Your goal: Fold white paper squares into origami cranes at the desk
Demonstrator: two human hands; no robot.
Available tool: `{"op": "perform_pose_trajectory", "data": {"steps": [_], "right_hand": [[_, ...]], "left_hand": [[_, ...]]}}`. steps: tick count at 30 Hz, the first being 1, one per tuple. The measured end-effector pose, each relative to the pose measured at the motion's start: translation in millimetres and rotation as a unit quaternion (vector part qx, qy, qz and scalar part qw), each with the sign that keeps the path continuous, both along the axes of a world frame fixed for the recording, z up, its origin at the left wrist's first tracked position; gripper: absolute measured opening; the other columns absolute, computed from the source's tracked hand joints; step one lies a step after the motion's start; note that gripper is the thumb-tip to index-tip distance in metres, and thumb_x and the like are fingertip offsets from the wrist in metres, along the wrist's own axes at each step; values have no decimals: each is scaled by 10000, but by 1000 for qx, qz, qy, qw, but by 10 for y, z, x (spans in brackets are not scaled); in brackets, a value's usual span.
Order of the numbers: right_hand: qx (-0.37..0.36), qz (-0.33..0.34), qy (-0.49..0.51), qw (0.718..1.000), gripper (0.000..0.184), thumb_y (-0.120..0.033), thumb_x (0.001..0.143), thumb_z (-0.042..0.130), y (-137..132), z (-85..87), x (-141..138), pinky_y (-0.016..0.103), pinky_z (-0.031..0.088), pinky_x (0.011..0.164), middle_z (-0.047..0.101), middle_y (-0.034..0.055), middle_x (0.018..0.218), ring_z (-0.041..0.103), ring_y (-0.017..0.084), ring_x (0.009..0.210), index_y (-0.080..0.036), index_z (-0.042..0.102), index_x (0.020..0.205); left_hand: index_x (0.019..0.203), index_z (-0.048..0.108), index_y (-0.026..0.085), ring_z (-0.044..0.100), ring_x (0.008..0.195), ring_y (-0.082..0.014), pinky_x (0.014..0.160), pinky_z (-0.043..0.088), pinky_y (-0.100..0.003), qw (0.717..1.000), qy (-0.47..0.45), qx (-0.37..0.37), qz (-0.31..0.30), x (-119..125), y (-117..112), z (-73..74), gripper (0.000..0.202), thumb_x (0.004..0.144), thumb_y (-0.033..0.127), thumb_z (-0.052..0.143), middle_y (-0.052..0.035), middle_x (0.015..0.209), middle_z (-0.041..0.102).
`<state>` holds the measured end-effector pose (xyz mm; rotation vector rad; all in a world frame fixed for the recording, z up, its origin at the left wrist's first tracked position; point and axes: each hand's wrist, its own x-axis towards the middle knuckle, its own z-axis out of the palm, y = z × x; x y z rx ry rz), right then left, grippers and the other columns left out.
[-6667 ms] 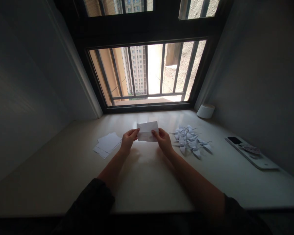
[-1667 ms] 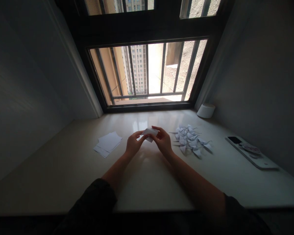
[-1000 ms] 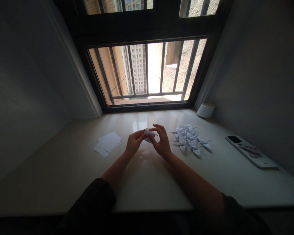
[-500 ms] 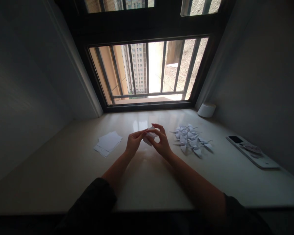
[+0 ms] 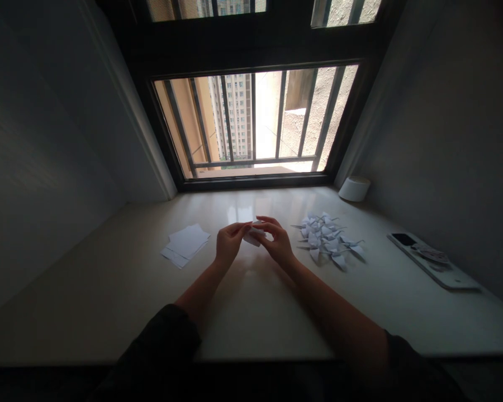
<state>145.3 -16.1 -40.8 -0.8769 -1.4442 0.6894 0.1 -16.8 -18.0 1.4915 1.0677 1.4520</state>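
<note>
Both hands meet over the middle of the pale sill-like table [image 5: 251, 301]. A small folded piece of white paper [image 5: 252, 237] is pinched between my left hand [image 5: 228, 244] and my right hand [image 5: 276, 241], a little above the surface. Fingers of both hands are closed on its edges and hide most of it. To the left lies a small stack of white paper sheets [image 5: 185, 244]. On the right sits a pile of several folded white paper figures [image 5: 327, 239].
A white round container [image 5: 354, 188] stands in the far right corner by the barred window [image 5: 254, 120]. A flat tray with a dark phone on it [image 5: 432, 259] lies along the right wall. Grey walls close in on both sides.
The paper was a wide flat rectangle held at its two ends; now it is folded down small between my fingertips. My hands have drawn closer together. Nothing else has moved.
</note>
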Motion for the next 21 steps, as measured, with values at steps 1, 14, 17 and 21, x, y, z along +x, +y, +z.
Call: {"op": "perform_pose_trajectory", "data": {"steps": [1,14,17,21], "right_hand": [[-10,4,12,1000,194,-342,703,699,7,-6,-3,401,484,867,592,83,1118,565,236,1052,-229,705,861],[-141,56,155,976,444,-390,627,744,13,3,-33,348,534,714,691,44,823,653,200,776,-207,632,1016],[-134,28,155,978,408,-407,632,733,23,-8,-15,347,534,695,697,45,801,652,202,751,-198,665,975],[-129,-9,149,980,415,-431,651,710,47,-18,27,320,522,633,704,47,810,638,181,683,-192,688,989]], "left_hand": [[899,728,172,647,838,-218,766,484,-317,1000,2,4,5,-2,1,-3,303,720,408,660,-60,868,723],[843,717,158,623,743,-177,700,488,-282,999,-11,-1,41,-9,13,-40,334,743,461,620,-32,748,695],[860,717,158,630,763,-187,722,500,-301,1000,-9,-11,24,-20,30,-42,342,730,462,632,-45,776,702],[924,712,149,646,797,-212,741,513,-337,997,-3,-47,-53,-21,53,-40,373,677,428,695,-77,867,713]]}}
